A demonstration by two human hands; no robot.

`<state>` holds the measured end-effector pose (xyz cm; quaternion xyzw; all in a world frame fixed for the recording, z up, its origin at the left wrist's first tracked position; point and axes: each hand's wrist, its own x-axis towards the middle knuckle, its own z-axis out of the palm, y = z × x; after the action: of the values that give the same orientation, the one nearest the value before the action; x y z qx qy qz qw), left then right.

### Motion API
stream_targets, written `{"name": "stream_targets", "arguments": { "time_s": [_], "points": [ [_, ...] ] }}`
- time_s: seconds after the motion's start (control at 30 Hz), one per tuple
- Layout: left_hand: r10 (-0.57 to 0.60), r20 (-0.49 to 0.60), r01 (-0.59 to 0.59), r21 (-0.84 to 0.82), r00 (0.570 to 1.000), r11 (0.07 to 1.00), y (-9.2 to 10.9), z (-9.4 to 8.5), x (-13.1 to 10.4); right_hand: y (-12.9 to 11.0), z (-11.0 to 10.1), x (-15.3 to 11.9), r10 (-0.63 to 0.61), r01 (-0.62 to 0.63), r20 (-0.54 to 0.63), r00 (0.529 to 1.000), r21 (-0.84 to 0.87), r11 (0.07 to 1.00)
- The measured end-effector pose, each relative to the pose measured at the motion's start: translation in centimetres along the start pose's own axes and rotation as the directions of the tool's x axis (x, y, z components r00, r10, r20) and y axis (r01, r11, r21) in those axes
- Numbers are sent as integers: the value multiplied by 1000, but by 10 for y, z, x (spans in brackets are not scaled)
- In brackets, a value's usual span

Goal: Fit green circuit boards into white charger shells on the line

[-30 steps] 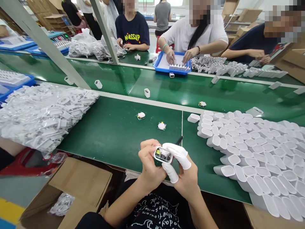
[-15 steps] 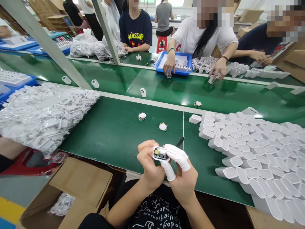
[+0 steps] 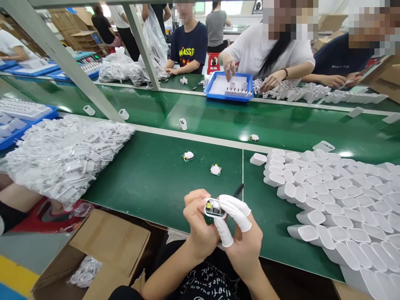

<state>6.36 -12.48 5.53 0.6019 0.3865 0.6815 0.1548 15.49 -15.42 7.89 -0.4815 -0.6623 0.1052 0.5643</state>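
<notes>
Between my two hands is a white oval plastic housing [image 3: 215, 208] with a circuit board inside; its open end faces me, showing yellow and black parts. My left hand [image 3: 200, 221] grips its left side with bare fingers. On the other side, my right hand [image 3: 239, 225], with white finger cots on the thumb and fingers, pinches the housing's right edge. Two small circuit boards with white blobs on top, one [image 3: 188, 156] and another [image 3: 215, 169], lie on the green table [image 3: 150, 175] beyond my hands. A black pen-like tool [image 3: 239, 190] pokes out behind my right fingers.
Many empty white housings [image 3: 337, 208] stand packed at the right. A plastic bag of white parts [image 3: 68, 154] lies left, above a cardboard box [image 3: 109, 241]. Past the table runs a green conveyor [image 3: 150, 108] carrying a few housings and a board. Co-workers sit opposite by a blue tray [image 3: 229, 98].
My view has shifted slightly, while both hands keep hold of the housing. Across the conveyor, the co-worker in white has drawn both hands back, one over the blue tray, one to the white parts.
</notes>
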Motion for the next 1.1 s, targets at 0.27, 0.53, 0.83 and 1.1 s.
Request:
{"name": "stream_targets", "arguments": {
  "time_s": [0.27,0.53,0.83,1.1],
  "points": [
    [-34,132,32,15,991,999,-12,3,-2,19,-2,13,-50,47,76,996,42,998],
    [-12,151,26,-93,988,995,-6,9,1,26,-11,8,270,-337,201,942,566,752],
    [82,312,-38,-146,947,989,-22,-7,3,21,-21,32,451,-769,627,636,460,444],
    [-37,300,93,-177,953,980,-22,-4,8,16,-3,29,515,-716,498,698,487,500]
  ]
}}
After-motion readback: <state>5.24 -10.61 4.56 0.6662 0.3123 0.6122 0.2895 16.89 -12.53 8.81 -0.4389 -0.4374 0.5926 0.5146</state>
